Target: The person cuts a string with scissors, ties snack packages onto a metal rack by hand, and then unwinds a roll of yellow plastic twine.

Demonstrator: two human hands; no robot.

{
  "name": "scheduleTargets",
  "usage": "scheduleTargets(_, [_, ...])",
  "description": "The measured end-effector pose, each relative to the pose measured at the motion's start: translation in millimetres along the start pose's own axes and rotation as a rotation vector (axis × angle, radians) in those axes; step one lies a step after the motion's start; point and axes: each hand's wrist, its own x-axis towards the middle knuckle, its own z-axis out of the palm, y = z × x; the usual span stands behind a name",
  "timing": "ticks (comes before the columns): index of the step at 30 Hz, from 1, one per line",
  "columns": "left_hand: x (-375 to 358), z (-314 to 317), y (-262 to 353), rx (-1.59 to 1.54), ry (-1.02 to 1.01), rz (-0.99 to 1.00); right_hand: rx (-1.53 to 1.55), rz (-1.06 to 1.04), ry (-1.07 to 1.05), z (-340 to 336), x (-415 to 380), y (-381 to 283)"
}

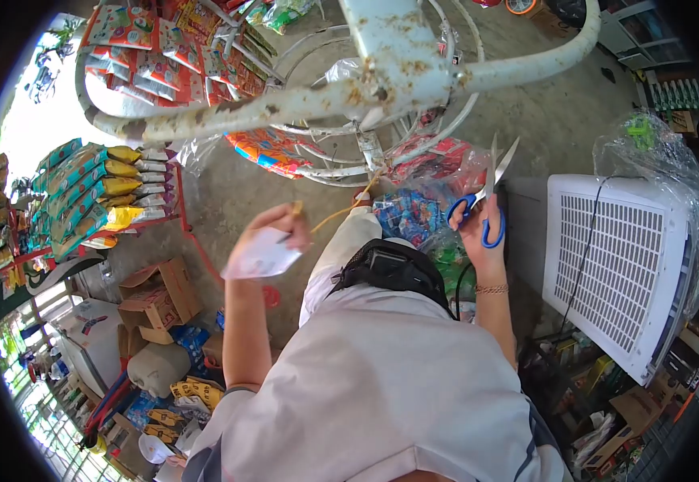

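Note:
My left hand (273, 223) is closed, slightly blurred, with a white paper-like piece (263, 255) in it. A yellow cord (335, 215) runs from its fingers up toward the rusty white metal rack (404, 68). Blue-handled scissors (490, 178) are in my right hand (480, 239), fingers at the handle loops, blades spread and pointing up. Below the rack, beside my legs, lie plastic-wrapped blue packets (407, 215) and red packets (439, 161). A black waist bag (390, 269) is at my middle.
Snack bags (84, 189) fill a red rack on the left, and red-and-white packets (136, 48) hang behind it. An open cardboard box (161, 297) stands on the floor. At right is a white grilled appliance (619, 261) partly covered in clear plastic.

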Motion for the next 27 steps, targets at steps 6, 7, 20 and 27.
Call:
scheduleTargets(6, [-38, -18, -153, -0.603, 0.484, -0.317, -0.127, 0.125, 0.061, -20, -30, 28])
scheduleTargets(7, [-49, -12, -168, -0.684, 0.673, -0.434, -0.132, 0.157, 0.06, -18, -35, 28])
scheduleTargets(20, [-149, -96, -203, -0.609, 1.133, -0.06, -0.688, 0.304, -0.56, 73, -62, 37])
scheduleTargets(27, [-96, -231, -240, 0.002, 1.323, -0.165, -0.69, 0.177, -0.459, 158, -21, 111])
